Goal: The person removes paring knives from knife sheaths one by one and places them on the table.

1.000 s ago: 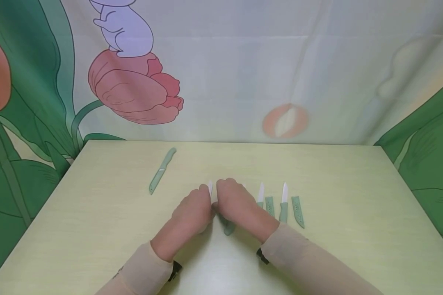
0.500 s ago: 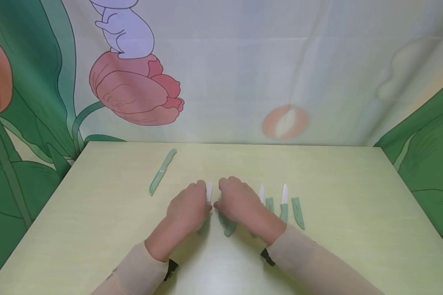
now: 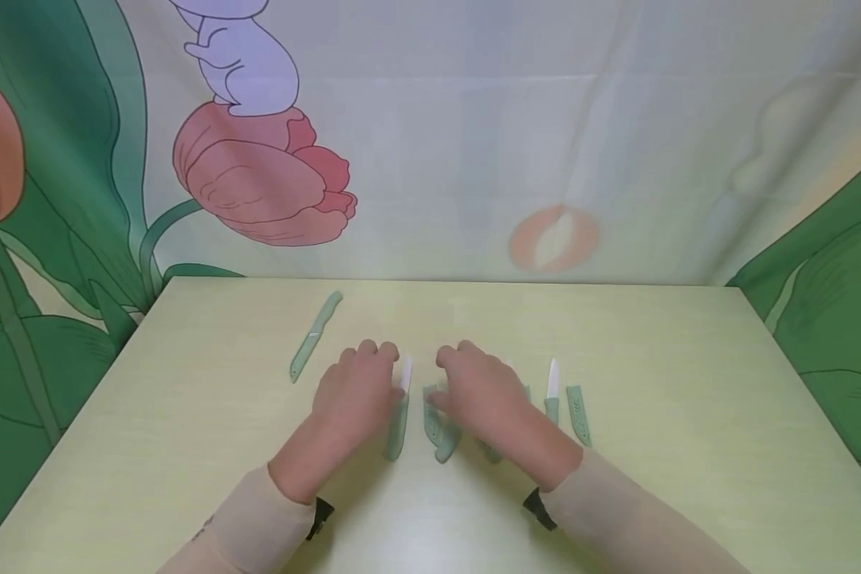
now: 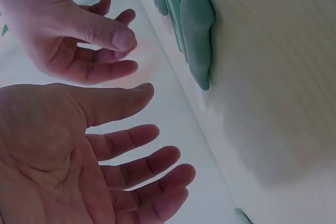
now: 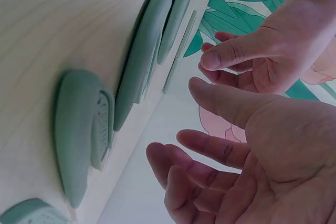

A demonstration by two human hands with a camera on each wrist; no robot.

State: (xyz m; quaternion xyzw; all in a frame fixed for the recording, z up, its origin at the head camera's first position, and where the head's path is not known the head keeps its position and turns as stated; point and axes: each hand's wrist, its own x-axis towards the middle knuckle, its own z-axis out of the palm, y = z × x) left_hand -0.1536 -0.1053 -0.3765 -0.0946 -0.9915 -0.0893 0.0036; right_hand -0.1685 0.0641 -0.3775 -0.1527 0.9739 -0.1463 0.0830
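Note:
My left hand (image 3: 355,399), fingers loosely spread in the left wrist view, hovers just left of a paring knife (image 3: 398,430) with a green handle and a bare white blade pointing away. It holds nothing. To that knife's right lie a green blade sheath (image 3: 430,422) and another green knife handle (image 3: 447,443), its blade hidden by my right hand. That right hand (image 3: 484,395) is raised over the row, fingers relaxed and bent, nothing in them. Under its wrist a further green handle (image 3: 492,453) shows partly. The right wrist view shows green handles (image 5: 144,56) lying on the tabletop.
A sheathed green knife (image 3: 316,335) lies at the back left of the table (image 3: 186,446). Right of my right hand lie an unsheathed knife (image 3: 552,399) and its separate sheath (image 3: 579,414). A printed curtain (image 3: 430,159) hangs behind the table's far edge.
Both hands have moved apart from the middle. The left hand has let go of the unsheathed knife, now lying on the table; the sheath by the right hand is now uncovered.

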